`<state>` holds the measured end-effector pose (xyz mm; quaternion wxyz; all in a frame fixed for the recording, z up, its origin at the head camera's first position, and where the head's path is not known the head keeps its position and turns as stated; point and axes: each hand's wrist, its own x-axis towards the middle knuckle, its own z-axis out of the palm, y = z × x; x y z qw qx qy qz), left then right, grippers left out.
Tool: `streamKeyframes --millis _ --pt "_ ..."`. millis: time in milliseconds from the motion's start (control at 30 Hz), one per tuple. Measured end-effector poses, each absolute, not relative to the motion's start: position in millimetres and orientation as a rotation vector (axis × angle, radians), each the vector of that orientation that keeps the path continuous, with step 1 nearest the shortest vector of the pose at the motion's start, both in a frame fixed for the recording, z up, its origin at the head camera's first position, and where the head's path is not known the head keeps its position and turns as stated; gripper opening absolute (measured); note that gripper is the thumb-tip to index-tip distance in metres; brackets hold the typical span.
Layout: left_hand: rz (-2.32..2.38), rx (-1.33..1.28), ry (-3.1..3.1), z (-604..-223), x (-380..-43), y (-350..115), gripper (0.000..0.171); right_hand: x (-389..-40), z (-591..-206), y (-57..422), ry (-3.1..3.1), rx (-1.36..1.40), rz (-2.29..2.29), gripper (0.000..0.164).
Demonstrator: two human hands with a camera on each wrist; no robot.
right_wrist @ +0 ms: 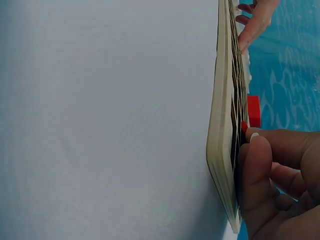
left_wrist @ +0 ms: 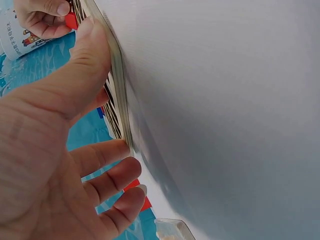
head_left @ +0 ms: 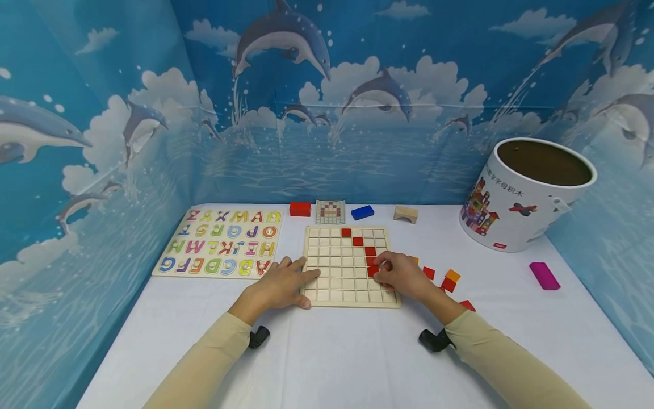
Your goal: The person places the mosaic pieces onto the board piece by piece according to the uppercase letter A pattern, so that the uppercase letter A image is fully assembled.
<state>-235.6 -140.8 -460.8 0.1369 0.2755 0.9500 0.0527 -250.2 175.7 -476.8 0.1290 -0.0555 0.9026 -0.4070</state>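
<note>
A wooden grid board (head_left: 334,284) lies on the table between my hands. Red square tiles (head_left: 357,242) step down from its top row to the right, then continue in a column. At the right side, my right hand (head_left: 403,275) pinches a red tile (head_left: 373,272) between thumb and forefinger, low over the cells; the tile's red edge (right_wrist: 244,126) peeks out at the fingertips in the right wrist view. My left hand (head_left: 280,283) rests on the board's left edge with fingers spread, the thumb by the lower left corner.
Left of the grid lies an alphabet puzzle board (head_left: 214,272). Behind stand a red block (head_left: 300,209), a pattern card (head_left: 330,212), a blue block (head_left: 363,212) and a wooden arch (head_left: 405,214). Loose tiles (head_left: 448,284), a magenta block (head_left: 544,275) and a white bucket (head_left: 511,210) are on the right.
</note>
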Motion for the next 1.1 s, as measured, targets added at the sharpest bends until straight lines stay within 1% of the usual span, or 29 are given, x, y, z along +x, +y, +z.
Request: streamKeyframes --millis 167,300,500,633,733,867,1100 --pt "0.150 0.787 2.750 -459.9 -235.8 -140.0 0.080 -249.0 -475.2 175.1 2.652 -0.166 -1.150 0.029" --pt "0.149 0.783 2.744 -458.6 -235.6 -139.5 0.081 -249.4 -467.9 187.4 2.659 -0.177 -1.175 0.032" --pt "0.143 0.796 2.741 -458.6 -235.3 -138.8 0.080 -249.9 -453.7 236.4 2.637 -0.114 -1.269 0.033" --pt "0.151 0.801 2.736 -458.5 -234.3 -138.5 0.080 -243.9 -449.2 269.7 2.612 -0.023 -1.281 0.040" --pt "0.155 0.797 2.737 -458.6 -233.9 -138.8 0.080 -239.9 -449.9 285.5 2.601 0.015 -1.277 0.046" --pt "0.165 0.793 2.740 -458.2 -234.0 -139.2 0.080 -239.4 -455.2 294.3 2.590 0.006 -1.259 0.051" --pt "0.161 0.802 2.748 -458.7 -234.9 -138.9 0.080 -245.8 -464.9 290.4 2.583 0.033 -1.152 0.051"
